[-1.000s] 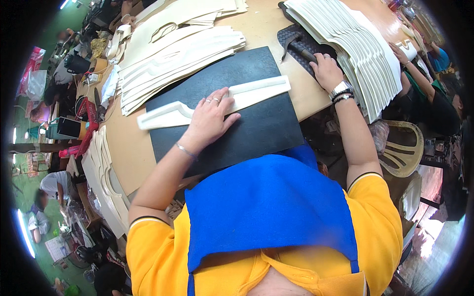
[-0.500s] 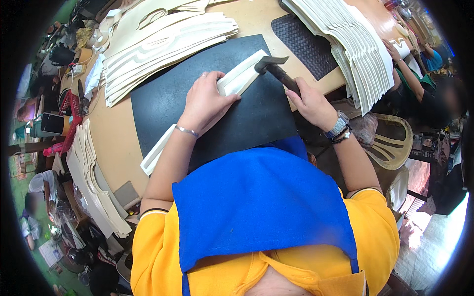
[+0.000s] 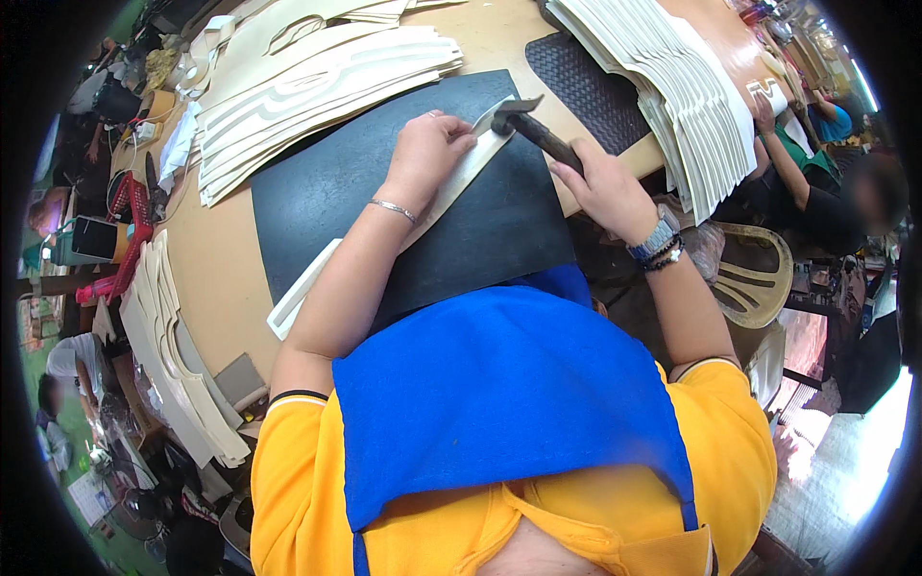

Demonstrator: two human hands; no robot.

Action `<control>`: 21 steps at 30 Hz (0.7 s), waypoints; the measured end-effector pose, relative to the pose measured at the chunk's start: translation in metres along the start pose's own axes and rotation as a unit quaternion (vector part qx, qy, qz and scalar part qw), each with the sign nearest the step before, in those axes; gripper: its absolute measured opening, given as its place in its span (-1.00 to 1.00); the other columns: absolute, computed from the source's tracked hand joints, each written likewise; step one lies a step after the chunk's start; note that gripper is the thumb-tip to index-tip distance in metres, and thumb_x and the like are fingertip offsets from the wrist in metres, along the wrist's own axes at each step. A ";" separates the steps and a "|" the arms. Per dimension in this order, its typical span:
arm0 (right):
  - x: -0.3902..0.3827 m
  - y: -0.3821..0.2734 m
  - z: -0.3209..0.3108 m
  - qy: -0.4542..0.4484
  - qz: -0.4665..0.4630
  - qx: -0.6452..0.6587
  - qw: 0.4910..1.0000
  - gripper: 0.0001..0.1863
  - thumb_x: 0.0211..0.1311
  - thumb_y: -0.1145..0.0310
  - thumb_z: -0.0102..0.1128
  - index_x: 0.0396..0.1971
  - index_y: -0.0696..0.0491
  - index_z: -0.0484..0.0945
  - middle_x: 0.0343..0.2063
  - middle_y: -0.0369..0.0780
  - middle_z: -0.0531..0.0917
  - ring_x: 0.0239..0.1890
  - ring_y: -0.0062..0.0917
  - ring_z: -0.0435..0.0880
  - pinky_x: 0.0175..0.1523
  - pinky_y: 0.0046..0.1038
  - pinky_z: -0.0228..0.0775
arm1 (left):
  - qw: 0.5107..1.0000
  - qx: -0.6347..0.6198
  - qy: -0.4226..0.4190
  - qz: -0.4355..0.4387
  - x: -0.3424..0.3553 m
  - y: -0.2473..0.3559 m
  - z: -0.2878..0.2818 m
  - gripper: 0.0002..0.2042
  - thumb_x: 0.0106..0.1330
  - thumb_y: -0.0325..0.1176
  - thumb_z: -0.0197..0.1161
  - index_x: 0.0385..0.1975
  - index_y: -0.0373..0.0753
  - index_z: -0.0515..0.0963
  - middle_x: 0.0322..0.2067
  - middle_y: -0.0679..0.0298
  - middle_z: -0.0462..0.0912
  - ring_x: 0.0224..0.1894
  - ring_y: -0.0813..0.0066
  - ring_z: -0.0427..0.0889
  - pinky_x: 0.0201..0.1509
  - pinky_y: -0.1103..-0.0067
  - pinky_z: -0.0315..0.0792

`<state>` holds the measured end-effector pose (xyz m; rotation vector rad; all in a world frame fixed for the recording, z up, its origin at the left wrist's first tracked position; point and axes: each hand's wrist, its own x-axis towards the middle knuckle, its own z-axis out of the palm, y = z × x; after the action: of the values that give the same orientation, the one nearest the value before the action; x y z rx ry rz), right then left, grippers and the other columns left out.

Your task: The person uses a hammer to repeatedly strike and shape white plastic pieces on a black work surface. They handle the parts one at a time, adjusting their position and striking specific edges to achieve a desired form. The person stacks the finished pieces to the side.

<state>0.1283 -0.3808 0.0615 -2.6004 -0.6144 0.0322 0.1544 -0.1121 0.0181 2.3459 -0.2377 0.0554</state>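
Note:
A cream strip of sheet material [image 3: 459, 187] lies slanting on a black mat [image 3: 317, 206]. My left hand [image 3: 429, 154] is closed on it near its far end, thumb and fingers pinched together at its edge. My right hand [image 3: 605, 187] grips the dark handle of a hammer [image 3: 543, 134]. The hammer's head is over the strip's far tip, just beyond my left fingertips; whether it touches I cannot tell. A pale strip end [image 3: 303, 293] shows beside my left forearm. My forearm hides whether it belongs to the same piece.
Stacks of cream cut panels lie at the far left [image 3: 327, 91] and far right [image 3: 672, 106]. A dark woven-textured pad [image 3: 586, 91] sits by the right stack. More cut pieces [image 3: 178, 355] are at the table's left edge. A plastic chair [image 3: 754, 278] and another person's arm [image 3: 788, 168] are at right.
My left hand has moved up and right along the strip, from a spread hold to a pinch. The strip looks narrower now, its near flap folded over. The hammer stays near the far end.

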 end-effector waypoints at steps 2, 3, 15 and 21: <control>0.012 -0.013 -0.002 0.020 0.007 -0.024 0.999 -0.61 0.40 0.09 0.16 -0.23 0.17 0.44 -0.54 0.08 0.62 -0.42 0.04 0.65 -0.28 -0.05 0.47 | 0.992 0.086 0.040 0.085 -0.006 -0.002 0.008 -0.78 0.32 -0.30 0.28 -0.16 -0.27 0.72 -0.27 0.13 0.69 -0.20 0.17 0.70 -0.08 0.41 0.57; 0.019 -0.021 -0.002 0.005 0.017 -0.021 1.000 -0.61 0.40 0.08 0.15 -0.20 0.16 0.43 -0.51 0.09 0.64 -0.37 0.04 0.66 -0.27 -0.05 0.49 | 0.982 0.128 0.061 0.126 -0.009 -0.004 0.012 -0.79 0.33 -0.31 0.26 -0.18 -0.27 0.72 -0.28 0.13 0.67 -0.20 0.15 0.68 -0.09 0.39 0.57; 0.036 -0.015 0.008 -0.103 0.044 0.064 0.992 -0.54 0.41 -0.01 0.07 -0.08 0.14 0.42 -0.37 0.11 0.67 -0.25 0.08 0.67 -0.09 -0.03 0.50 | 0.984 0.112 0.051 0.126 -0.024 -0.014 -0.007 -0.83 0.25 -0.43 0.31 -0.21 -0.33 0.69 -0.32 0.03 0.62 -0.27 0.08 0.64 -0.12 0.33 0.51; 0.024 -0.019 -0.004 -0.102 0.051 0.117 0.986 -0.55 0.41 -0.02 0.07 -0.09 0.12 0.41 -0.43 0.11 0.66 -0.31 0.06 0.68 -0.14 -0.01 0.50 | 0.996 0.041 -0.038 0.064 -0.030 -0.005 -0.023 -0.76 0.22 -0.55 0.29 -0.10 -0.38 0.66 -0.27 0.06 0.62 -0.28 0.24 0.64 -0.12 0.42 0.52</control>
<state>0.1422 -0.3570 0.0753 -2.4129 -0.5122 0.3856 0.1268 -0.0875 0.0273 2.4136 -0.4309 0.0393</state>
